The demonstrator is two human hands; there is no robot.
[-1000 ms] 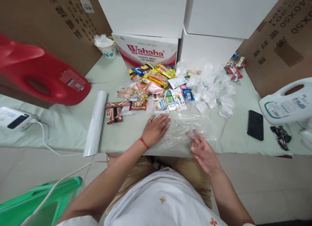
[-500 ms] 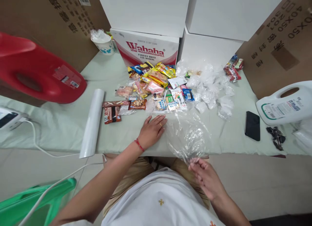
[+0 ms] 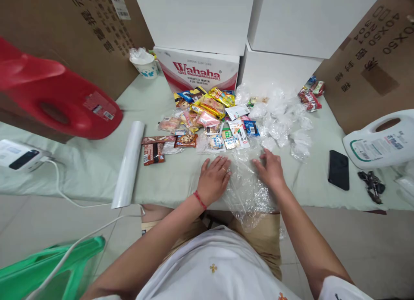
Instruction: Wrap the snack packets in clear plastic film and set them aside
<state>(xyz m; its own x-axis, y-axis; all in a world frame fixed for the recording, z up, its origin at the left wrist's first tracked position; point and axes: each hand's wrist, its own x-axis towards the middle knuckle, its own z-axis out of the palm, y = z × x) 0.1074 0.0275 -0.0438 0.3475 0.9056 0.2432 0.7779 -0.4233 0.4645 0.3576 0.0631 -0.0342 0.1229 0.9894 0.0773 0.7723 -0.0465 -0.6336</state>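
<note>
Well, right hand [image 3: 271,170] spread at clear film [image 3: 249,196] (left hand [image 3: 214,178] flat alongside).

The cloth-covered counter [image 3: 174,179] is pale green — white boxes [image 3: 194,20] stand at its back, brown cartons [image 3: 359,71] at both sides — and the tiled floor [image 3: 336,235] below is pale grey.
</note>
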